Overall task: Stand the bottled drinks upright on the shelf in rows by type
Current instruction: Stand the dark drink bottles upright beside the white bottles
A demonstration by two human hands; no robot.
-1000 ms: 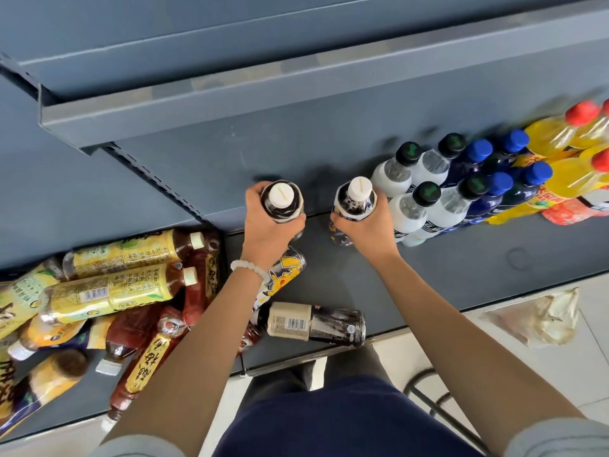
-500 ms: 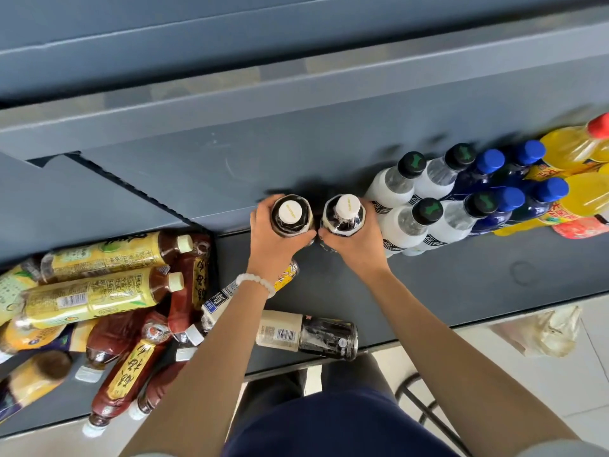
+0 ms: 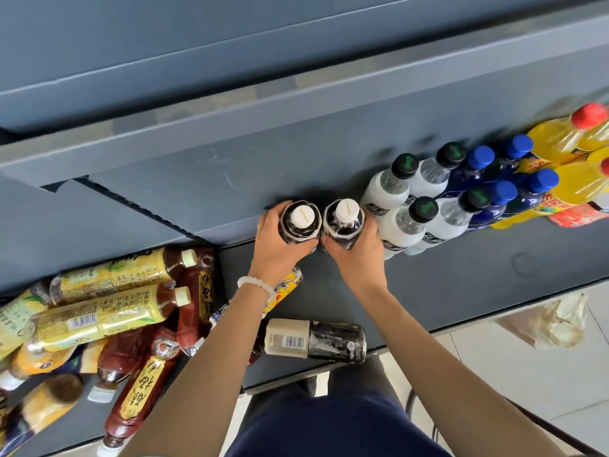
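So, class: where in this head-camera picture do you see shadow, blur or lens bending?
Head view: dark shadow pools on the shelf back behind the two dark bottles held in the left hand and right hand; the yellow bottles at the right edge look soft; the shelf edge slants, wide-angle stretch.

Seen from above: left hand (image 3: 280,245) gripping one dark white-capped bottle (image 3: 300,222), right hand (image 3: 357,250) gripping its twin (image 3: 344,219), both upright and touching near the shelf (image 3: 461,291) back edge. Just right, white bottles (image 3: 400,222), blue-capped bottles (image 3: 494,199) and yellow bottles (image 3: 573,189) standing in rows. Toward the left edge, tea bottles (image 3: 105,311) lying heaped; one dark bottle (image 3: 316,339) on its side at the front edge.
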